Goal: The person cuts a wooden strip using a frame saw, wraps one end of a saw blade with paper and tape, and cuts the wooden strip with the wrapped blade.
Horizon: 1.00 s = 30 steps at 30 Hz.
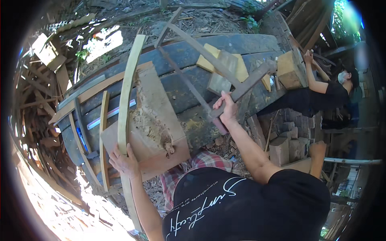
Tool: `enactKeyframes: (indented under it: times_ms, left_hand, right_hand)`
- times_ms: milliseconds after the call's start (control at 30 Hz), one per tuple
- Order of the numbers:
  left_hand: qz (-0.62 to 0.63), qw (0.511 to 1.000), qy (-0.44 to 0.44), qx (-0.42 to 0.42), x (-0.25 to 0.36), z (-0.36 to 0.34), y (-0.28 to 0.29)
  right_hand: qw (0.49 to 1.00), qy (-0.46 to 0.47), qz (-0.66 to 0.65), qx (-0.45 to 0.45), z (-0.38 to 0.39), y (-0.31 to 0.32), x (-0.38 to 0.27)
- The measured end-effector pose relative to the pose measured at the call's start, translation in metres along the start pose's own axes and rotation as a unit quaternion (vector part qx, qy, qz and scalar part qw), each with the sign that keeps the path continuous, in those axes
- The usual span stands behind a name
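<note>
My left hand [124,160] grips a long, pale wooden strip [132,76], resting across a light brown board [161,120] that has a rough, crumbly hollow along it. My right hand [226,107] is closed round the end bar of a large wooden frame saw [253,76], held raised over the workbench [195,126] to the right of the board. Beneath the saw's far part lie yellowish wood pieces [243,70] and a weathered greyish block [220,72].
Narrow slats [104,140], a ruler [110,113] and a blue tool [81,136] lie at the bench's left. A wooden block [289,72] sits at the right end, where a masked person [325,92] in dark clothing works. Scrap wood [44,136] is heaped at the left.
</note>
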<state>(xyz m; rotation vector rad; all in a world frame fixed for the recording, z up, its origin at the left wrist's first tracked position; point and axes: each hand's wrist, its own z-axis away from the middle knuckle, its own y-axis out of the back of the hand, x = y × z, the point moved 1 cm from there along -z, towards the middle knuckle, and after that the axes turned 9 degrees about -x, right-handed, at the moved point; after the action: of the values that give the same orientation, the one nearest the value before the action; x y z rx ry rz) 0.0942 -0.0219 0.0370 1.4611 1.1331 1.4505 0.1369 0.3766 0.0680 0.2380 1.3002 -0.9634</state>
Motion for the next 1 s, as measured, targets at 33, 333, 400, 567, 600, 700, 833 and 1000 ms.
enactKeyframes:
  times_ms: [33,333,400,567,600,700,833,1000]
  left_hand:
    - [-0.001,1.0,-0.002,-0.007,0.001,0.0,-0.003]
    - [-0.061,0.996,-0.005,0.069,0.001,0.001,-0.016]
    - [-0.067,0.996,0.005,0.057,0.003,0.001,-0.015]
    - [-0.082,0.995,0.0,0.052,0.007,-0.002,-0.015]
    - [-0.084,0.995,0.0,0.049,0.008,-0.003,-0.016]
    - [-0.093,0.994,0.004,0.063,0.004,-0.001,-0.016]
    - [-0.07,0.997,0.023,0.029,0.002,-0.001,-0.012]
    - [-0.039,0.999,0.026,0.011,0.003,-0.002,-0.01]
  right_hand:
    - [1.0,0.012,-0.009,-0.022,-0.002,0.006,0.001]
    - [0.975,-0.101,-0.197,0.006,0.0,0.043,0.047]
    - [0.97,-0.141,-0.197,0.026,0.011,0.05,0.07]
    - [0.938,-0.265,-0.222,0.038,0.019,0.086,0.135]
    - [0.937,-0.264,-0.227,0.035,0.016,0.095,0.145]
    - [0.936,-0.321,-0.139,0.039,0.007,0.12,0.161]
    - [0.947,-0.312,0.01,0.082,0.001,0.134,0.148]
    - [0.973,-0.207,0.053,0.09,-0.006,0.125,0.105]
